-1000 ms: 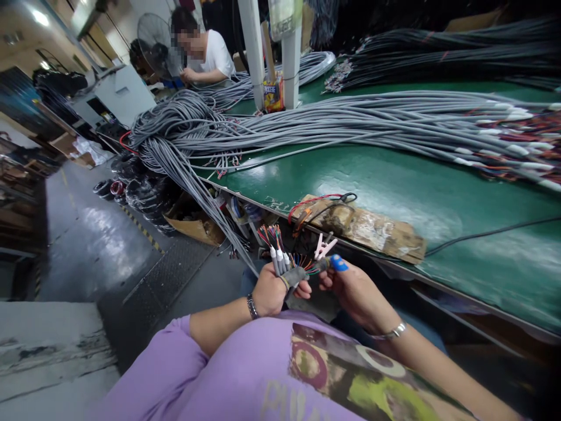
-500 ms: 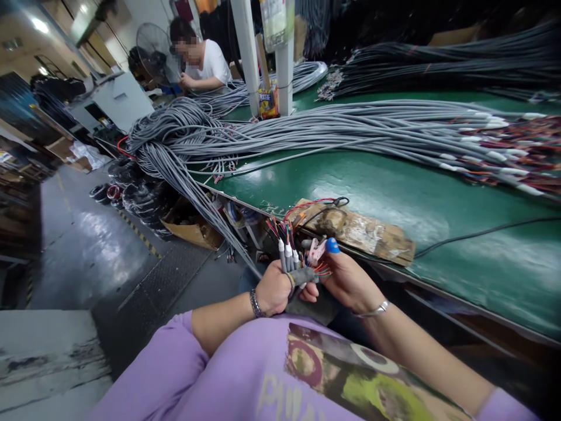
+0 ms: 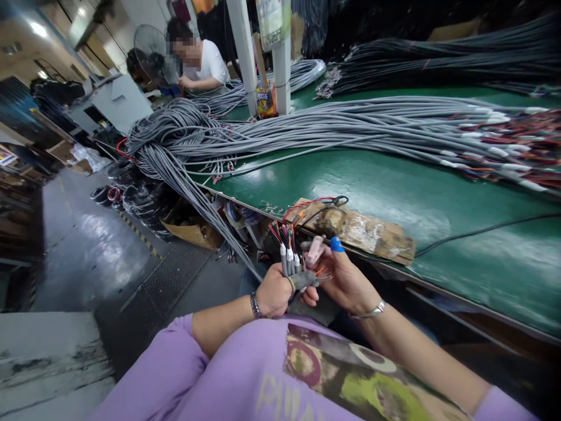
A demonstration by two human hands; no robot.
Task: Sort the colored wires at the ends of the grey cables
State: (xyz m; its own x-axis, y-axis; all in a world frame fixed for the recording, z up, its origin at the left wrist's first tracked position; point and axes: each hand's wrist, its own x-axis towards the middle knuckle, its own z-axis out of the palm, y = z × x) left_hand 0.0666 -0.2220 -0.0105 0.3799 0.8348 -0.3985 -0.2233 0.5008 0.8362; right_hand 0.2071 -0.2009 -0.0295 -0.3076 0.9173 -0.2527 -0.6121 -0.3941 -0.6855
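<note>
My left hand (image 3: 274, 289) is closed around a small bunch of grey cable ends (image 3: 288, 257), whose white sleeves and coloured wires stick upward from the fist. A grey cover sits on its thumb. My right hand (image 3: 344, 279) is close beside it, pinching a pink clip (image 3: 314, 250) near the coloured wires, and wears a blue cap (image 3: 336, 244) on one fingertip. Both hands hover in front of my chest, just before the edge of the green table (image 3: 394, 187).
A long mass of grey cables (image 3: 333, 126) lies across the table and hangs over its left end. A taped cardboard block (image 3: 368, 231) with red and black wires sits at the near edge. Another person (image 3: 199, 58) works at the far end near two white posts.
My right hand has moved closer to the left hand, bringing the pink clip up against the wire ends. The view shifted slightly.
</note>
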